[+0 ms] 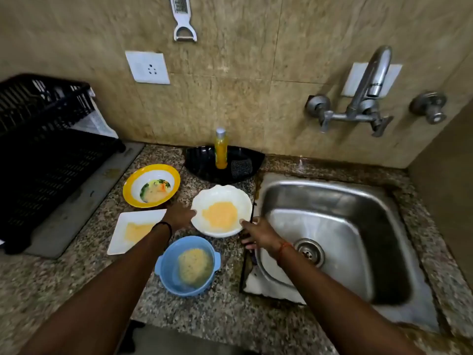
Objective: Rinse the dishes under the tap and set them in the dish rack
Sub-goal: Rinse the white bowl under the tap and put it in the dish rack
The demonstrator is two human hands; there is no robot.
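A white scalloped bowl [221,198] with yellow residue sits on the granite counter just left of the steel sink [330,226]. My left hand [180,218] grips its left rim and my right hand [258,233] grips its right rim. A yellow-rimmed bowl [133,185] with food scraps lies behind and to the left. A white square plate [120,242] smeared yellow lies under my left forearm. Nearest me stands a blue bowl [166,275] with yellowish residue. The black dish rack [46,155] stands at the far left. The tap [371,80] is on the wall above the sink; no water shows.
A black tray [197,160] at the back holds an orange soap bottle [221,149] and a dark scrub pad [240,168]. A wall socket [148,67] and a hanging peeler [183,19] are on the tiled wall. A side wall [445,175] closes the right.
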